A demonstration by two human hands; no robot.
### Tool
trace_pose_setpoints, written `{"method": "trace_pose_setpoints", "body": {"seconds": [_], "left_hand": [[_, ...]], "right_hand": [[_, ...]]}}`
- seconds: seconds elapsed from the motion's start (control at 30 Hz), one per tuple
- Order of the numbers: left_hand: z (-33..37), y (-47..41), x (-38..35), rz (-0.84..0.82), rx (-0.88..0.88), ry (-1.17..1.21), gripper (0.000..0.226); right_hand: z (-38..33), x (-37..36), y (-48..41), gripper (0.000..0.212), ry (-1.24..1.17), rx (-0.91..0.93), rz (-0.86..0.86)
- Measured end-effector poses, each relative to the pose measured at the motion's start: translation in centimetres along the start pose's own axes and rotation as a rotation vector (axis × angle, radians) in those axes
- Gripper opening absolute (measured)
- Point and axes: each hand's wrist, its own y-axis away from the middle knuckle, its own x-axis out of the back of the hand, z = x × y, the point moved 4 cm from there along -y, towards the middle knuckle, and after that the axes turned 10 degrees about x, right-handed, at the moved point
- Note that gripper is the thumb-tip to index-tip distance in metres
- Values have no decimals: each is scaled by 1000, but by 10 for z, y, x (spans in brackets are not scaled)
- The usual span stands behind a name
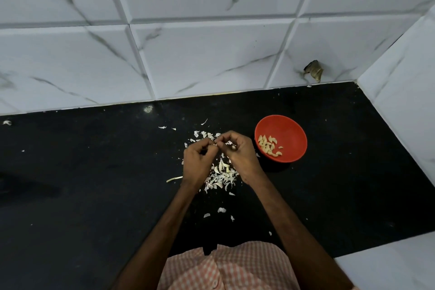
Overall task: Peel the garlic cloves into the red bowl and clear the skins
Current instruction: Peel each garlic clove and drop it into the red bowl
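Glossy black counter (94,183) | left hand (199,160), right hand (240,155) pinch one clove (214,145) (papery skins (222,175) beneath)

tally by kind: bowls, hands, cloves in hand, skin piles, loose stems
red bowl: 1
hands: 2, left hand and right hand
garlic clove pinched between them: 1
skin pile: 1
loose stem: 1
total: 6
peeled cloves in the bowl: too small to count

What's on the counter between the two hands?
Head view: a heap of garlic skins lies between the left hand and right hand, which pinch a clove.
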Motion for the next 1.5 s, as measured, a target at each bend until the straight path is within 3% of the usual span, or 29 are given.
{"method": "trace_pose_setpoints", "body": {"seconds": [0.2,0.73,1.03,1.13,1.23,1.37,1.5], "left_hand": [[-2,-6,-3,20,82,44,26],[-11,-8,-7,-42,208,182,28],[-22,-8,-3,-84,421,289,32],[-35,-13,-1,-73,408,203,40],[-40,-18,-2,-70,314,30,43],[-44,-29,0,-86,204,-232,59],[-56,-40,0,-131,230,-303,19]], "right_hand": [[1,2,-1,15,42,73,151],[10,3,4,19,41,-40,54],[18,32,4,14,-67,-145,158],[33,73,5,9,66,-231,206],[51,116,4,16,370,-335,220],[65,135,1,32,748,-457,32],[58,124,3,29,664,-434,128]]}}
